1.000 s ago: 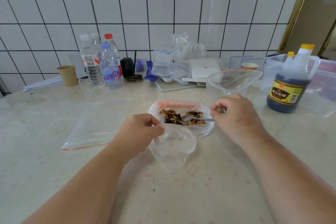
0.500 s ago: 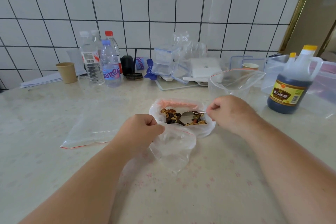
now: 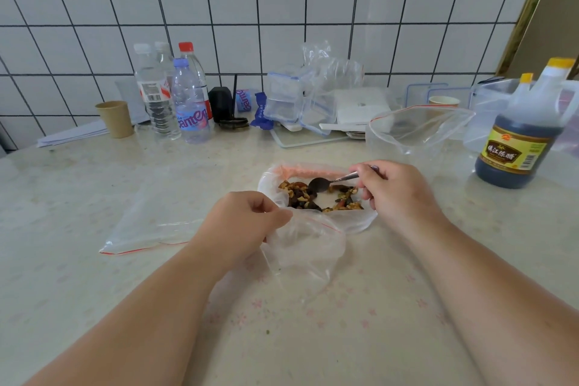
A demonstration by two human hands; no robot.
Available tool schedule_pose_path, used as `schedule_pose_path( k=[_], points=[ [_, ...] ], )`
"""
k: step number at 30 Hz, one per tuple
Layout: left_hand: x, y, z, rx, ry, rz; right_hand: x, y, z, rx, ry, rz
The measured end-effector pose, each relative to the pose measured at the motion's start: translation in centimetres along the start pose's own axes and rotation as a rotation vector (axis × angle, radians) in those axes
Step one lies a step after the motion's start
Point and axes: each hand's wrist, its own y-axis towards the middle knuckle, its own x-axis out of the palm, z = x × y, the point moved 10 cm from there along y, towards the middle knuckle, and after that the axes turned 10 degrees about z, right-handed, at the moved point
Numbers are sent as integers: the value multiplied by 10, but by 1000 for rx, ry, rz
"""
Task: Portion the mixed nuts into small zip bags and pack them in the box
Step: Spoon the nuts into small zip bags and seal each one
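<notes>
I pinch the small zip bag point(image 3: 305, 247) with my left hand point(image 3: 247, 226) so its mouth faces the mixed nuts point(image 3: 316, 196) mid-desk, while my right hand point(image 3: 396, 194) grips the spoon point(image 3: 326, 183) dipping in.

The nuts point(image 3: 316, 196) lay in a big bag point(image 3: 360, 222) in the middle of the table point(image 3: 94, 307), with the spoon point(image 3: 322, 183) in them, held by the right hand point(image 3: 394, 194). The left hand point(image 3: 241, 226) held a small bag point(image 3: 307, 247) just near of the big one, and a flat bag point(image 3: 156, 219) lay to the left. Water bottles point(image 3: 175, 97) stood far left by the wall, and a vinegar bottle point(image 3: 523, 135) stood far right.
</notes>
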Motion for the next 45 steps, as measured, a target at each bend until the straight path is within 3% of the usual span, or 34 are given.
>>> schedule_pose_path(
  k=[5, 11, 25, 33, 40, 45],
  points=[
    [-2, 5, -6, -7, 42, 36, -4, 4, 16, 95, 100, 35],
    [0, 7, -12, -6, 63, 71, 7, 2, 26, 222, 265, -43],
    [3, 6, -13, -17, 28, 34, 20, -7, 50, 585, 603, -57],
    [0, 7, -16, -24, 28, 84, 12, -6, 45, 584, 678, -6],
    [-4, 8, -15, -30, -2, 109, 12, -14, 22, 538, 755, -134],
    [-2, 6, -14, -16, 24, 111, 18, -21, 3, 343, 649, -259]
  ],
)
